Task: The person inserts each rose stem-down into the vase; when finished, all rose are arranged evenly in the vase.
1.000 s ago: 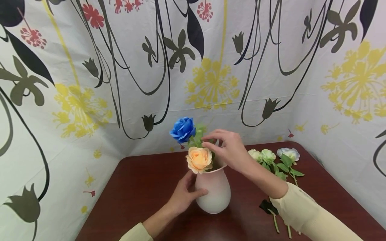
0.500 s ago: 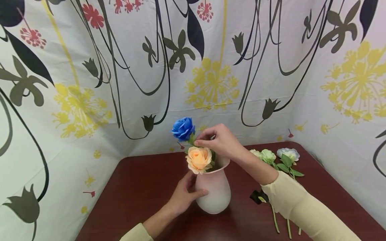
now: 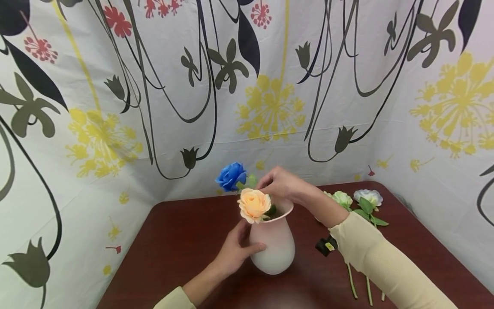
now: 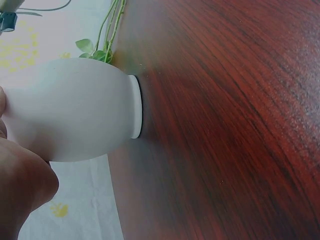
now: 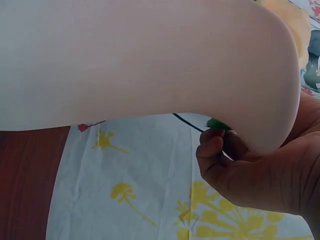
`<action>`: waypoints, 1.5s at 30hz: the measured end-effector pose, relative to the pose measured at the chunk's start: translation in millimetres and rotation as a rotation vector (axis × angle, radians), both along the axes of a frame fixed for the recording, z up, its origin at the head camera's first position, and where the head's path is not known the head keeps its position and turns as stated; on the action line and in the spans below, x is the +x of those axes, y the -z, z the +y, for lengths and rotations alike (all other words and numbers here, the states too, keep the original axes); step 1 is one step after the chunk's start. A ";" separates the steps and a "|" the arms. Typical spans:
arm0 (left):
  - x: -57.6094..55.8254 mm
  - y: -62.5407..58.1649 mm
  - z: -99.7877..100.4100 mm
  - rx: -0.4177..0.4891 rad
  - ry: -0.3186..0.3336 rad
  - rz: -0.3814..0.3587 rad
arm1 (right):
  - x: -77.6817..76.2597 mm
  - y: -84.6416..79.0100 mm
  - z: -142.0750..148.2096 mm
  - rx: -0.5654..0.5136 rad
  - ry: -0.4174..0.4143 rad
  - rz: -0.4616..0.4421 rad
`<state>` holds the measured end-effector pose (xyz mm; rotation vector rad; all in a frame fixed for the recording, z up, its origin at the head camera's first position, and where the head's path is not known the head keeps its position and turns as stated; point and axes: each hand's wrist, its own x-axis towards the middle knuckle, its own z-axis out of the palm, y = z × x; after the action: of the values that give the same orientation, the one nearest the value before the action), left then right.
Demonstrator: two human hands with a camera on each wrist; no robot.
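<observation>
Vase (image 3: pixel 273 249), white, pinkish towards the flared rim: one, upright, its foot on the dark red desk (image 3: pixel 193 240).

Left hand (image 3: pixel 235 249): gripping the vase at its left side, thumb across the front, fingers partly hidden behind.

Peach rose (image 3: pixel 254 205): one, at the left of the vase's mouth, bloom overhanging the rim.

Blue rose (image 3: pixel 231 177): one, above and behind the peach bloom, leaning left; lower stem hidden.

Right hand (image 3: pixel 281 184): above and behind the rim, fingers curled, tips near green leaves; cannot tell whether they pinch a stem.

Pale green rose (image 3: pixel 342 198) and bluish-white rose (image 3: pixel 368 198): lying on the desk to the right of the vase, partly covered by the right sleeve (image 3: pixel 386 257).

Black piece (image 3: pixel 324 246) with a yellow patch: one, beside that sleeve.

Cloth (image 3: pixel 173 107): white, printed with flowers, hung behind the desk.
</observation>
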<state>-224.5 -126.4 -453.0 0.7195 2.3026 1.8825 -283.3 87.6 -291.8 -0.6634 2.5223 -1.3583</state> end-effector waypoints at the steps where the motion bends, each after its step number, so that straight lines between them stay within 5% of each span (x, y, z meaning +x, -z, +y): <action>1: 0.0 0.1 -0.1 -0.003 -0.001 -0.001 | -0.5 1.8 1.2 0.003 -0.010 -0.003; 9: 0.1 0.4 -0.4 -0.004 0.003 -0.014 | 4.1 11.6 23.3 -0.146 -0.058 0.067; 16: 0.8 1.4 -0.7 0.013 0.010 0.011 | 8.7 10.9 62.3 -0.273 0.106 0.071; 23: 0.8 2.0 -1.0 0.012 0.008 0.010 | 11.2 18.6 102.0 -0.266 0.253 0.085; 36: 1.0 1.7 -0.4 0.003 -0.001 -0.013 | 12.3 69.4 165.1 -0.185 0.314 -0.044; 45: 0.8 2.1 -0.4 0.010 0.000 -0.020 | 7.5 115.6 183.9 -0.195 0.366 -0.147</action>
<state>-223.7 -126.8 -455.1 0.6992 2.2827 1.8940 -275.8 271.6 -407.4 -0.1221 2.4951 -1.7176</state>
